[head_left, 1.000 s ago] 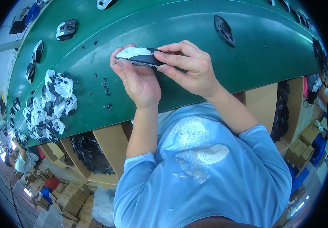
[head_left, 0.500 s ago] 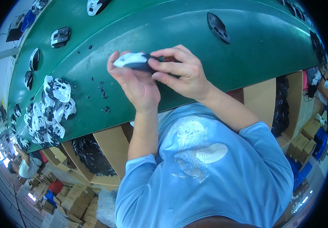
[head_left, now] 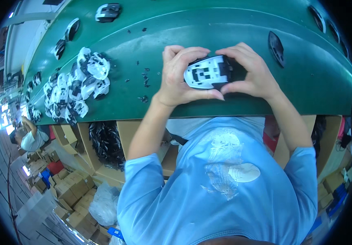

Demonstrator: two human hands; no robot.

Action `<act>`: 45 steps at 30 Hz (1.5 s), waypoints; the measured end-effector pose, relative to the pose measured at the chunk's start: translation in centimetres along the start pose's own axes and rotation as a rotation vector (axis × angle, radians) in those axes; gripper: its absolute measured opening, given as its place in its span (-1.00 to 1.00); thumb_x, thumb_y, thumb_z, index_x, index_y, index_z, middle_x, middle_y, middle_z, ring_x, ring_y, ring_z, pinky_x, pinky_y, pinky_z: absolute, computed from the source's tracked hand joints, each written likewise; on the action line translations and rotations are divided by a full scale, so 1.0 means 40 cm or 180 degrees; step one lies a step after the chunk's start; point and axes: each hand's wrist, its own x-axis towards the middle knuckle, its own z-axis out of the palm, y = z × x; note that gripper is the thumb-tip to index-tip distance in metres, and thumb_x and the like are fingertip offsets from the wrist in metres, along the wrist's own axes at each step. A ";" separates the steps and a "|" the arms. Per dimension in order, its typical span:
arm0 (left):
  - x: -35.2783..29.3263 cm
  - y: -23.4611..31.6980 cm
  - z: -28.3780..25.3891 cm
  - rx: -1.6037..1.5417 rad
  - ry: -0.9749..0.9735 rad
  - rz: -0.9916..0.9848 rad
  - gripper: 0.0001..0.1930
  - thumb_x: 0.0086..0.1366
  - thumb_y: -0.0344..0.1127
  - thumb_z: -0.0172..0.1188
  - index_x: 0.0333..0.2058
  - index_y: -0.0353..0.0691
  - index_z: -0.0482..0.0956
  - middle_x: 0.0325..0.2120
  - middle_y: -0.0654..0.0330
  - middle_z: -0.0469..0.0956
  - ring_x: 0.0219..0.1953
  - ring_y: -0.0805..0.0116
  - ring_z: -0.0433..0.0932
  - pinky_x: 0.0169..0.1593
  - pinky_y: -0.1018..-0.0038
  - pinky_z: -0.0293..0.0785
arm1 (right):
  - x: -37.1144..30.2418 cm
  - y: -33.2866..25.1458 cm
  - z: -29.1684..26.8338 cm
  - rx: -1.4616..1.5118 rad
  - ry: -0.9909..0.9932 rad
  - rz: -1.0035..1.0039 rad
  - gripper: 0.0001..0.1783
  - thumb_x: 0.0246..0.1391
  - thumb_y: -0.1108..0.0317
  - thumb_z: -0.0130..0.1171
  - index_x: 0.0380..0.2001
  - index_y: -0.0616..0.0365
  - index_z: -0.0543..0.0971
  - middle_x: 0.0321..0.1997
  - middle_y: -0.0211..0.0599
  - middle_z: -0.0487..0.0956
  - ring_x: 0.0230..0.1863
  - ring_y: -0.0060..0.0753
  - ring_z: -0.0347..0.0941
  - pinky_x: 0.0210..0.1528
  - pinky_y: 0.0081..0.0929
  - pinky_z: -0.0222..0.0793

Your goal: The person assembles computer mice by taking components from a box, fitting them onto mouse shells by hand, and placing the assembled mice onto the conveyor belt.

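Observation:
A white and black computer mouse shell is held level above the green table, its slotted white face showing. My left hand is closed round the white rounded end, fingers along the far edge and thumb along the near edge. At the black end, my right hand grips the shell between bent fingers and thumb. Several tiny black parts lie on the table left of my left hand. Farther left is a heap of white and black mouse shells. A black curved shell piece lies beyond my right hand.
More mouse shells stand along the far side, one white and black shell at the far left. Below the near table edge, a cardboard box stands beside a heap of black pieces. Another person is at the far left.
Both hands have moved right with the mouse shell. It has turned from a side-on pose to show its slotted face, and my left fingers now wrap round its end. The view has shifted too.

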 end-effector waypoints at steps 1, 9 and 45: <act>-0.002 -0.013 -0.008 0.0313 -0.0179 0.0059 -0.11 -0.37 0.22 0.66 -0.07 -0.20 0.62 -0.07 0.23 0.68 -0.14 0.20 0.47 0.00 0.31 0.32 | 0.008 0.021 0.008 -0.0223 -0.0082 -0.0182 -0.14 -0.25 -0.02 0.57 0.11 0.20 0.56 -0.04 -0.18 0.59 -0.04 -0.08 0.48 0.06 -0.24 0.43; -0.030 -0.047 -0.022 0.1199 -0.0625 -0.0108 -0.27 -0.23 0.20 0.56 -0.09 -0.13 0.70 -0.05 0.35 0.71 -0.30 0.31 0.39 -0.10 0.36 0.20 | 0.043 0.090 0.045 -0.0662 -0.0354 -0.0709 -0.24 -0.10 -0.09 0.44 0.07 0.20 0.54 -0.10 -0.20 0.54 -0.11 -0.08 0.47 -0.06 -0.22 0.50; -0.053 -0.057 0.046 -0.4995 0.0762 -0.2412 -0.06 0.03 0.60 0.17 0.06 -0.17 0.49 -0.15 0.09 0.64 -0.10 0.12 0.65 0.02 0.04 0.61 | 0.015 -0.067 0.005 0.2829 0.1003 0.0829 -0.55 0.23 0.42 0.30 0.17 0.17 0.49 -0.28 -0.44 0.60 -0.27 -0.78 0.44 -0.26 -0.70 0.36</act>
